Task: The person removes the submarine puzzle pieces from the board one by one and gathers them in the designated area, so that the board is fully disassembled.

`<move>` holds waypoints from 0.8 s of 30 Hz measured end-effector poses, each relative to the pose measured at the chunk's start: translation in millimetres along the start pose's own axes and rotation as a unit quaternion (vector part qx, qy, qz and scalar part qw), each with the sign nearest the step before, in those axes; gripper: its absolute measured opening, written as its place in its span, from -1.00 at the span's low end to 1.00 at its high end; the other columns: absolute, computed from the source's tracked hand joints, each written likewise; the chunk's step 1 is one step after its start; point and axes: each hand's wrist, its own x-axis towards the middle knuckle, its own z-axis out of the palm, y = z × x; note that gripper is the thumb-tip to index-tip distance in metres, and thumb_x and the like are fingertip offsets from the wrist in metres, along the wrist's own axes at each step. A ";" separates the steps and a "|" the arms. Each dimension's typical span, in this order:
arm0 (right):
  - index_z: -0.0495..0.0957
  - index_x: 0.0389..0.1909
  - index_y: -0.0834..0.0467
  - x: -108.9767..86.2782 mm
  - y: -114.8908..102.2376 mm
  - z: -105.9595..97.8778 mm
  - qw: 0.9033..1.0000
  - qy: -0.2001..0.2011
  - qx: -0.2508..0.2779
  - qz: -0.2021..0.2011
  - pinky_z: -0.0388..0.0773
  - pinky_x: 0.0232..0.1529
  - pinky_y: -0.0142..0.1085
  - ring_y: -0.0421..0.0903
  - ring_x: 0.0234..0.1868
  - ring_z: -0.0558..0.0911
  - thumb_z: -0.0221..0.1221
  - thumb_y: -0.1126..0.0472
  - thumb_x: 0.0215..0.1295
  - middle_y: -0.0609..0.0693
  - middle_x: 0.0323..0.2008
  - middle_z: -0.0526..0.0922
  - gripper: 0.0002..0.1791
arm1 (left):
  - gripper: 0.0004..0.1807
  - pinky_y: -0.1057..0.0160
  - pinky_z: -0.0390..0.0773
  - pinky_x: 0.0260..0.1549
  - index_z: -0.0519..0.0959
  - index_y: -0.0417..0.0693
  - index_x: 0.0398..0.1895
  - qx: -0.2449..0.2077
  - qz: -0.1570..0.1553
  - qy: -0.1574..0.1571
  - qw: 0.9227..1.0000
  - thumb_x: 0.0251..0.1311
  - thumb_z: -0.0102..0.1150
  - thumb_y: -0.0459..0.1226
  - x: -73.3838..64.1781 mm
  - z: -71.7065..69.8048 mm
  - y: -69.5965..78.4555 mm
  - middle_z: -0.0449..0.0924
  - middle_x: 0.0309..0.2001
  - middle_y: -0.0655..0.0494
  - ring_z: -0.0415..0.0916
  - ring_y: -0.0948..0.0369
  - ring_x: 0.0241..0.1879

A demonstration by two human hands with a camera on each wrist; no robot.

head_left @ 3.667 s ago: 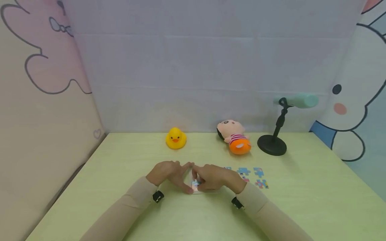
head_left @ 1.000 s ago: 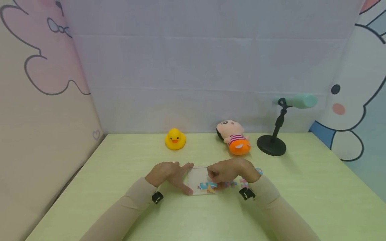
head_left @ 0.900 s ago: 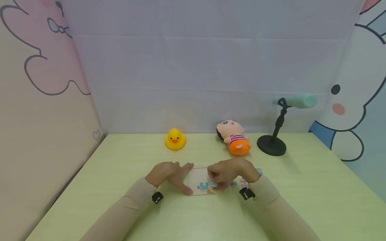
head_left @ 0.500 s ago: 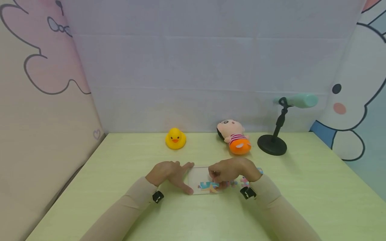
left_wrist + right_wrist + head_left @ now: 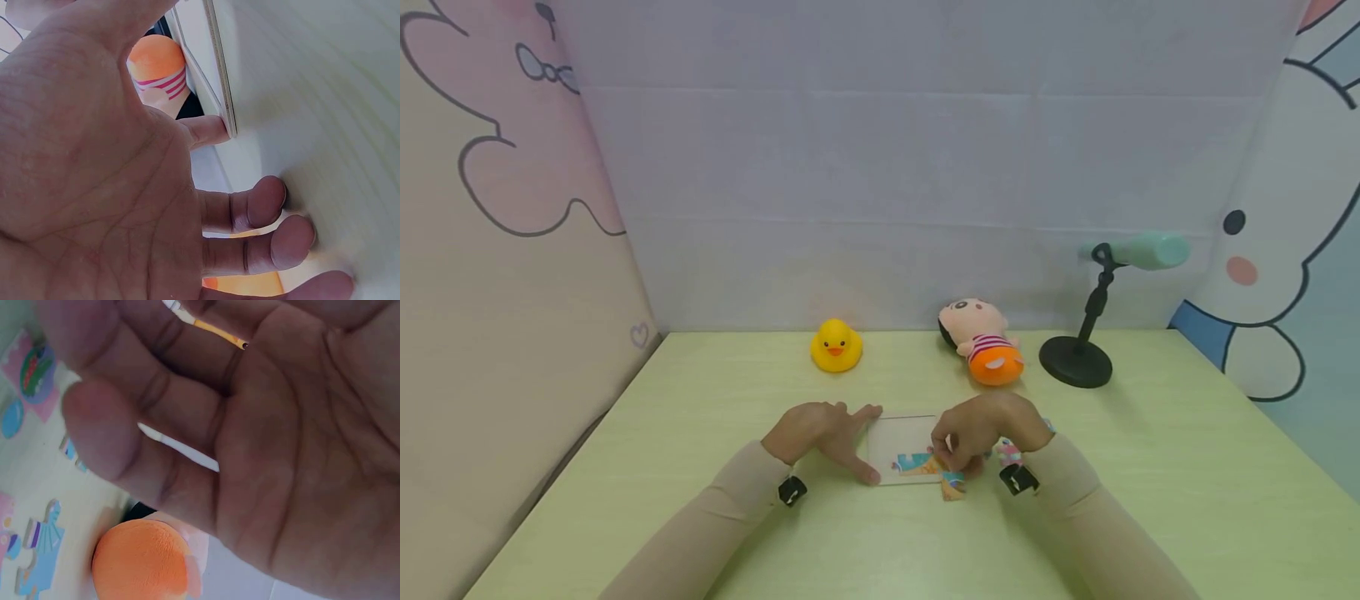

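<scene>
A shallow white puzzle tray [image 5: 895,433] lies flat in front of me, with joined puzzle pieces [image 5: 913,463] along its near side. At its left edge is my left hand [image 5: 820,433], thumb and index finger spread against the corners and the other fingers extended. My right hand [image 5: 981,427] is over the tray's right end, its fingers bent and seeming to pinch a blue and tan puzzle piece [image 5: 953,486] that juts past the near edge. The right fingers hide part of that piece. In the right wrist view, the fingertips' contact is out of sight.
Loose pieces lie right of the tray, including a pink one [image 5: 1008,452] and a blue one [image 5: 45,550], partly hidden by my right arm. Behind stand a yellow rubber duck [image 5: 836,346], a plush doll [image 5: 988,343] and a black stand [image 5: 1077,360] with a green cylinder.
My right hand has moved from the tray's left part to its right end. More joined pieces show in the tray, and a piece now sticks out at the near edge. The left hand stays put.
</scene>
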 end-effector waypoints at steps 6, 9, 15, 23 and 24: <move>0.56 -0.49 0.11 -4.3 6.2 -4.6 0.999 -0.017 -0.027 -0.020 0.33 -0.49 -0.43 -0.22 -0.55 0.42 0.29 0.38 0.25 -0.13 -0.59 0.47 -0.82 | 0.16 -0.15 0.49 0.02 0.03 0.42 0.56 -0.002 0.000 -0.001 1.000 -0.13 0.28 0.46 -0.8 0.0 0.0 0.40 0.29 -0.12 0.47 -0.05 0.08; 0.60 -0.51 0.09 -5.1 9.7 -5.0 0.999 -0.016 -0.033 -0.003 0.29 -0.53 -0.43 -0.22 -0.57 0.39 0.31 0.38 0.21 -0.15 -0.60 0.46 -0.83 | 0.16 -0.14 0.50 0.00 0.03 0.42 0.56 -0.004 0.001 0.000 1.000 -0.13 0.29 0.46 -1.0 0.3 0.1 0.41 0.27 -0.12 0.47 -0.04 0.07; 0.65 -0.50 0.11 -1.8 18.2 -4.9 0.999 -0.039 -0.023 0.025 0.29 -0.55 -0.43 -0.20 -0.60 0.39 0.30 0.35 0.19 -0.14 -0.60 0.48 -0.88 | 0.17 -0.16 0.49 0.02 0.02 0.43 0.56 -0.005 -0.002 -0.001 1.000 -0.14 0.29 0.46 -0.1 1.2 0.2 0.39 0.29 -0.13 0.46 -0.05 0.09; 0.65 -0.54 0.09 0.0 24.4 -4.8 0.998 -0.047 -0.006 0.028 0.32 -0.58 -0.44 -0.20 -0.63 0.41 0.33 0.33 0.21 -0.12 -0.61 0.55 -0.83 | 0.16 -0.16 0.50 0.00 0.02 0.44 0.56 -0.003 -0.006 0.000 1.000 -0.13 0.29 0.46 -0.7 1.0 1.0 0.39 0.30 -0.12 0.46 -0.05 0.09; 0.65 -0.54 0.08 -0.5 24.6 -4.8 0.999 -0.043 -0.002 0.029 0.32 -0.58 -0.44 -0.19 -0.63 0.41 0.33 0.32 0.22 -0.11 -0.60 0.56 -0.84 | 0.16 -0.16 0.50 0.00 0.02 0.44 0.56 -0.004 -0.006 0.000 1.000 -0.13 0.29 0.46 -0.8 1.0 0.9 0.39 0.30 -0.12 0.46 -0.05 0.09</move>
